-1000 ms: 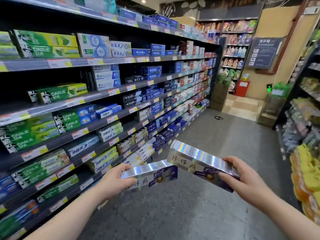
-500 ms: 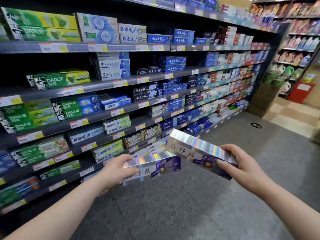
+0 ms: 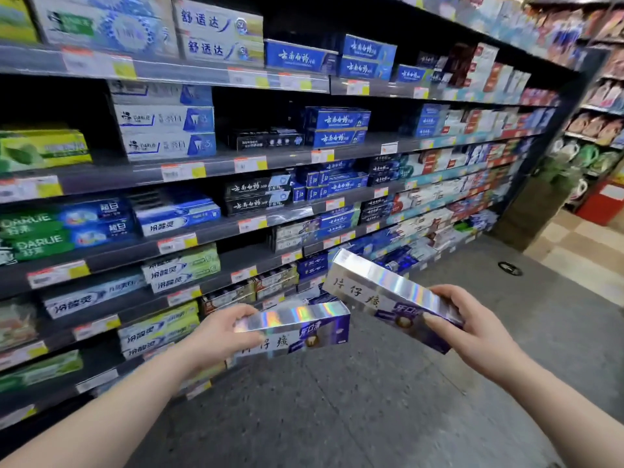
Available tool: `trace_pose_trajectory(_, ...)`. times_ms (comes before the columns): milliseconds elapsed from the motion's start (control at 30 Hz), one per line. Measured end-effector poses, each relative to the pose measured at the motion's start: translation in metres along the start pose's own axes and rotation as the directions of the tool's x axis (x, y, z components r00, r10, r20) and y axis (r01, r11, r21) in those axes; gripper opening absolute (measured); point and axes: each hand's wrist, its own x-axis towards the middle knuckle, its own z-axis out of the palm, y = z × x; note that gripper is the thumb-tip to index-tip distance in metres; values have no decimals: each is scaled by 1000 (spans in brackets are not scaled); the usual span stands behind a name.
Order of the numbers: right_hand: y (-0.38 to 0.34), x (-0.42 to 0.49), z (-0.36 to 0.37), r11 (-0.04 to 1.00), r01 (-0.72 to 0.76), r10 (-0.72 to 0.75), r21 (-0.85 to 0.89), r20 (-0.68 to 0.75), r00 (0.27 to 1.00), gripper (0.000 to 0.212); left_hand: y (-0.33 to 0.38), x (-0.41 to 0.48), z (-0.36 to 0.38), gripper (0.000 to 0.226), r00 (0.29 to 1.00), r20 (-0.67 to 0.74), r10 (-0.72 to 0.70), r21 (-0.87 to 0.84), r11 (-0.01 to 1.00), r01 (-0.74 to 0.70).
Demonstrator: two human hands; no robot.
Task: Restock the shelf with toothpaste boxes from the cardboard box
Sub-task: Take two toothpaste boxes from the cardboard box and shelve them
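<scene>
Since half a second ago the shelves (image 3: 290, 158) have swung round to fill most of the frame, and both hands have drawn closer to them. At lower centre, the left hand (image 3: 219, 336) grips the left end of a silver holographic toothpaste box (image 3: 304, 322), fingers (image 3: 243, 310) curled over its top edge and thumb on the printed front; the box lies roughly level. Just right of it and slightly higher, the right hand (image 3: 472, 329) holds a second toothpaste box (image 3: 381, 292) of the same kind by its right end, fingers wrapped over the top, its free end tilted up toward the shelves. The two boxes' corners overlap in view; whether they touch cannot be told. Both hang above the grey floor (image 3: 337, 417), before lower shelves stocked with green, white and blue cartons (image 3: 169, 119).
</scene>
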Motion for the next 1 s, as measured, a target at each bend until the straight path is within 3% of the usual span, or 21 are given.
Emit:
trace_pose_trajectory(100, 14, 50, 5, 1000, 4, -5, 14, 33, 999, 24, 5, 36, -6, 35, 999, -12, -34, -38, 999, 34)
trace_pose_trajectory(267, 41, 139, 24, 997, 53, -60, 54, 140, 988, 29, -5, 85, -11, 38, 995, -36, -97, -80, 992, 94)
trace_pose_trajectory(367, 62, 194, 42, 994, 76, -92, 80, 224, 970, 25, -11, 106, -9, 51, 982, -82, -168, -75, 984, 162)
trace_pose_trajectory(467, 82, 249, 62, 988, 103, -136, 118, 322, 937, 36, -22, 124, -1, 60, 959, -102, -264, -110, 961, 253)
trace_pose_trajectory(500, 89, 268, 69, 985, 130, -164, 117, 355, 920, 44, -23, 130, 3, 69, 942, -113, -316, -146, 943, 299)
trace_pose_trajectory(567, 106, 307, 88, 979, 176, -205, 106, 423, 883, 39, -23, 142, 12, 99, 914, -122, -386, -213, 910, 356)
trace_pose_trajectory(600, 115, 326, 98, 976, 198, -219, 94, 455, 863, 37, -22, 151, 17, 97, 898, -127, -421, -222, 895, 388)
trace_pose_trajectory(700, 134, 374, 134, 963, 258, -258, 76, 531, 807, 40, -23, 176, 28, 57, 866, -178, -468, -245, 873, 422)
trace_pose_trajectory(900, 152, 429, 227, 900, 402, -417, 168, 596, 686, 29, -61, 221, 41, 69, 848, -266, -459, -339, 868, 363)
trace_pose_trajectory(1000, 152, 443, 275, 885, 412, -456, 217, 579, 676, 30, -86, 247, 45, 48, 850, -313, -423, -385, 875, 293)
